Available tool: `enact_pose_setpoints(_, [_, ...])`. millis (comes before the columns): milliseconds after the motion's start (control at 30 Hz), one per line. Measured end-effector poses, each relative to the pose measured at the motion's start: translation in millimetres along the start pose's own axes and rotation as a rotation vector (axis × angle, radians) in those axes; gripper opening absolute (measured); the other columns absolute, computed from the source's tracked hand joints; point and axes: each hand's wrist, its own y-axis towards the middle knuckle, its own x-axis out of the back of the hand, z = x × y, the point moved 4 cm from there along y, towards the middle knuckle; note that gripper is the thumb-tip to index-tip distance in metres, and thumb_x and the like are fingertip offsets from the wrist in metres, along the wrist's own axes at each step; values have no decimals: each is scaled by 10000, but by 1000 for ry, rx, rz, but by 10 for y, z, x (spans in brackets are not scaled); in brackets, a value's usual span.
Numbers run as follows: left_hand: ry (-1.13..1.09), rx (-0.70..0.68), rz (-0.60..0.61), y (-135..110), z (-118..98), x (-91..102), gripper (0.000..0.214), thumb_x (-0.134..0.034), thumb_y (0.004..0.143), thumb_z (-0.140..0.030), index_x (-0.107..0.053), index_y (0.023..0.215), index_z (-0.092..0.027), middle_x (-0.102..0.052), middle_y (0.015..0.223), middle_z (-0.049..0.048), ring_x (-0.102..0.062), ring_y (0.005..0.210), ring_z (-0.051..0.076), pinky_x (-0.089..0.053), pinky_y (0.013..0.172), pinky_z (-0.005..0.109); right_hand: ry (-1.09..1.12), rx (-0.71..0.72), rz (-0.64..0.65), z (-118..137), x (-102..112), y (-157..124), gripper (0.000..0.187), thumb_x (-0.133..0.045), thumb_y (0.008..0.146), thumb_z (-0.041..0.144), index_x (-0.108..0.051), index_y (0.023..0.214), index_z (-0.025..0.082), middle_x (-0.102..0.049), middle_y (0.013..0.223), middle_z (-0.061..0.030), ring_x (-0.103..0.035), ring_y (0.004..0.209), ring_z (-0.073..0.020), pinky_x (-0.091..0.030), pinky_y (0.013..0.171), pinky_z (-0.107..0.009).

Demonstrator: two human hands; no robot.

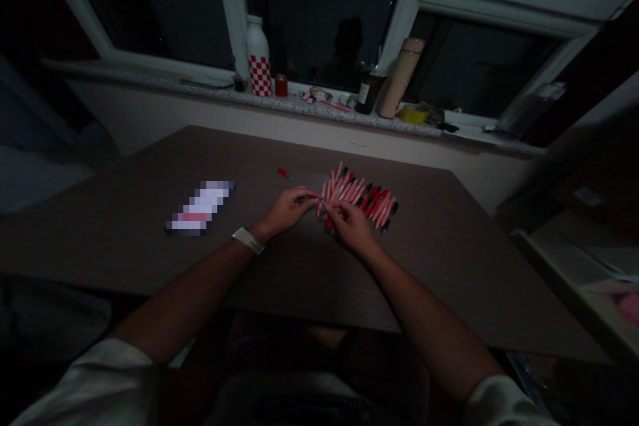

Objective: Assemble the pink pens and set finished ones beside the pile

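Note:
Many slim pens [357, 192] in pink, red and black lie side by side in a slanting row on the table. At the left end of this row my two hands meet, fingertips nearly touching. My left hand [288, 210] is closed in a pinch, thumb and forefinger on a thin reddish pen. From the other side my right hand [352, 225] pinches the same slim piece; the fingers cover much of it. Left of the row, apart from both hands, lies a small red-handled piece [283, 172] with a thin pale tip.
A phone [200, 208] with a blurred screen lies on the brown table [424, 266] at the left. On the windowsill behind stand a checkered bottle [259, 63], a red jar [281, 86], a dark cup [368, 93], a beige flask [401, 80] and yellow tape [414, 114].

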Motion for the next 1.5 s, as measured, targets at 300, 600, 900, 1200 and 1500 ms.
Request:
enact_pose_setpoints(300, [-11,-1,-7,-3,-7,4,197,-600,922,-292,-736,1002,-174,-720,1009,61,-649,920,175,-500,810,289,-62,-4,0,-3,13,-4,339,-554,917,521,-654,855,203,-654,658,-7,-581,533,-129,-422,490,-221])
enact_pose_setpoints(600, [-65,52,55,-7,-53,9,195,-695,856,-322,-762,964,-174,-744,924,61,-669,842,180,-522,746,287,-172,36,22,-69,24,-6,301,-549,933,471,-680,892,203,-654,685,-10,-584,585,-139,-420,539,-231])
enact_pose_setpoints(900, [-100,178,11,-26,-16,1,267,-826,725,-350,-742,845,-127,-751,776,55,-680,704,160,-528,655,248,-219,76,52,-33,10,-5,267,-547,943,424,-675,899,193,-665,702,-11,-591,596,-137,-413,553,-228])
enact_pose_setpoints(1200, [-78,100,61,-38,9,-13,254,-674,872,-323,-772,1052,-173,-782,1002,75,-717,905,203,-546,831,308,-151,34,17,-129,-3,6,316,-560,929,479,-679,909,187,-648,658,-6,-581,555,-131,-416,512,-218])
enact_pose_setpoints(1500, [-81,-132,133,-12,-73,-57,220,-623,923,-305,-770,1042,-194,-726,979,79,-668,925,182,-517,847,318,-55,3,62,-98,-75,2,289,-586,910,443,-678,933,170,-682,682,-12,-586,522,-117,-425,506,-214])
